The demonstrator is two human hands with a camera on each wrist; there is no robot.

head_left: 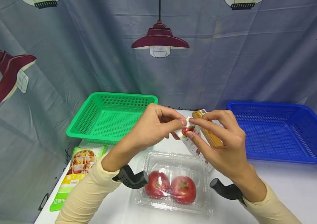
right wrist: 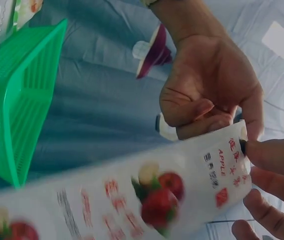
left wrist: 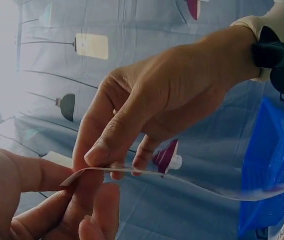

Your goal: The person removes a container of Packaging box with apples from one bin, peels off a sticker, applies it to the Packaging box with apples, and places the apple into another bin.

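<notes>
— Two hands meet above the table (head_left: 287, 186), and I see them from a head camera looking down. What do they hold?

— Both pinch one thin white label strip (head_left: 190, 137) printed with red apples and the word APPLE. My left hand (head_left: 153, 127) nips its top corner between thumb and forefinger. My right hand (head_left: 225, 143) pinches the same end from the other side, fingers curled round it.

— Where does the strip hang?

— In the air, just above a clear plastic clamshell (head_left: 175, 180) that sits on the white table near me. It runs down toward the shell's far edge; I cannot tell whether it touches.

— What is inside the shell?

— Two red apples (head_left: 171, 186), side by side, touching.

— And around it?

— A yellow-orange box (head_left: 207, 132) lies behind my right hand. A green basket (head_left: 111, 116) stands at far left, a blue basket (head_left: 281, 133) at far right, well apart. A green food packet (head_left: 75, 171) lies at the table's left edge.
</notes>
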